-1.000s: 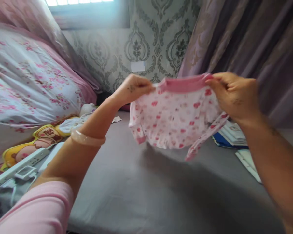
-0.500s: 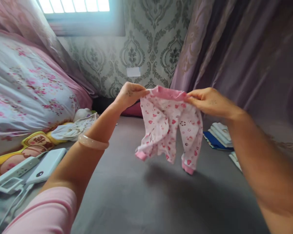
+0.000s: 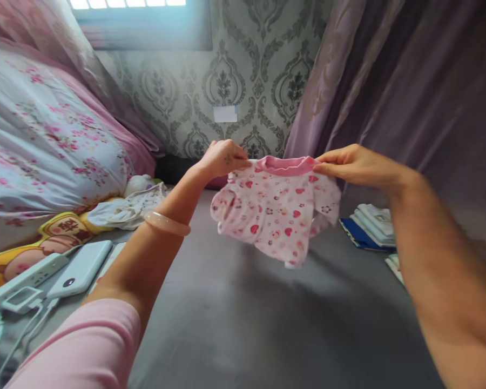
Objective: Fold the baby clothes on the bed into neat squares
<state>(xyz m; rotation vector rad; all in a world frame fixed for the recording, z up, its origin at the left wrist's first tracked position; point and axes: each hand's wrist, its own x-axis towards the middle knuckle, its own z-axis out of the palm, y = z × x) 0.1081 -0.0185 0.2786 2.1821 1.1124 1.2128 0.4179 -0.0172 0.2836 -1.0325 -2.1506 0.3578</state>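
Observation:
A small white baby shirt (image 3: 277, 210) with red hearts and a pink neckband hangs in the air over the grey sheet (image 3: 227, 324). My left hand (image 3: 223, 159) pinches it at the left side of the neckband. At the right side of the neckband, my right hand (image 3: 354, 165) holds it between thumb and fingers. The lower part billows away from the sheet, and its sleeves are bunched and partly hidden behind the body of the shirt.
Folded clothes (image 3: 372, 224) lie on the right beside a blue item. At left are a power strip (image 3: 32, 278) with cables, a white power bank (image 3: 81, 268), a yellow plush cushion (image 3: 60, 232), crumpled cloth (image 3: 125, 210) and a floral quilt (image 3: 52, 140).
The shirt has swung: its pink-cuffed ends, which hung down before, are now out of sight, and its hem has lifted and spread to the left. Both hands keep their hold.

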